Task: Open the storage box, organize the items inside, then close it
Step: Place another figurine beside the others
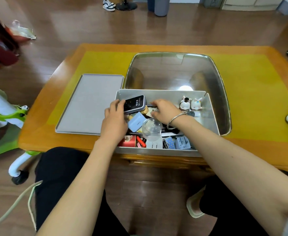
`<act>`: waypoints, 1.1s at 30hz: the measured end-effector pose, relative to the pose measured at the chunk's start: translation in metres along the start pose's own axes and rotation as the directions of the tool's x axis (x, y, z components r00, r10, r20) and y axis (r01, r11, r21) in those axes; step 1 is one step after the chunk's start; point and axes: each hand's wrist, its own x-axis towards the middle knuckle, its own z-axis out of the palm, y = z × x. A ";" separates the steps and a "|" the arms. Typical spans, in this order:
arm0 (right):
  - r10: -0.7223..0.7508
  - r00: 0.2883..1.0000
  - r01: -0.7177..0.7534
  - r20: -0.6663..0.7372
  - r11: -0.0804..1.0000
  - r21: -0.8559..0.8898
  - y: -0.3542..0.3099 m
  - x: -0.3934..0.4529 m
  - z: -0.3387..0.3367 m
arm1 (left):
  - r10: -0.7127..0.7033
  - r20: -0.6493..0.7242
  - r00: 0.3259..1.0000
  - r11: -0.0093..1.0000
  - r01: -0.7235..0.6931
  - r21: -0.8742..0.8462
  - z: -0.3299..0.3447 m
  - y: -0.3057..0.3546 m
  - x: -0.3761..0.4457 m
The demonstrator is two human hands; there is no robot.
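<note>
The box [165, 153] sits open at the desk's [259, 92] near edge, its lid [90, 103] lying flat just beside it at nine o'clock, so the sorting step appears to be in hand. Inside, the left hand [113, 119] grips a dark device [134, 103] by its near end, tilted up at the box's far-left corner. The right hand [163, 109], a bangle [175, 120] on its wrist, reaches into the middle with fingers curled over small items; whether it holds anything cannot be told. Two rabbit figures [191, 103] stand at two o'clock, upright against the far wall. A clear dome [151, 129] and plugs [182, 144] crowd the near side. Behind the box lies a large metal tray [174, 70]. The next move likely calls for setting the device down flat in a cleared spot.
</note>
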 end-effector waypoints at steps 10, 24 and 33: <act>0.100 0.991 -0.117 0.084 0.963 0.241 -0.015 0.036 0.014 | 0.029 0.050 0.998 1.000 -0.029 0.002 0.004 -0.006 0.003; 0.028 0.995 -0.041 0.096 0.990 0.138 -0.019 0.042 0.015 | 0.053 0.100 0.994 0.986 -0.068 0.155 0.013 -0.012 0.007; -0.099 0.995 0.100 -0.015 0.990 0.099 -0.015 0.038 0.012 | 0.043 0.085 0.995 0.980 -0.059 0.190 0.013 -0.012 0.008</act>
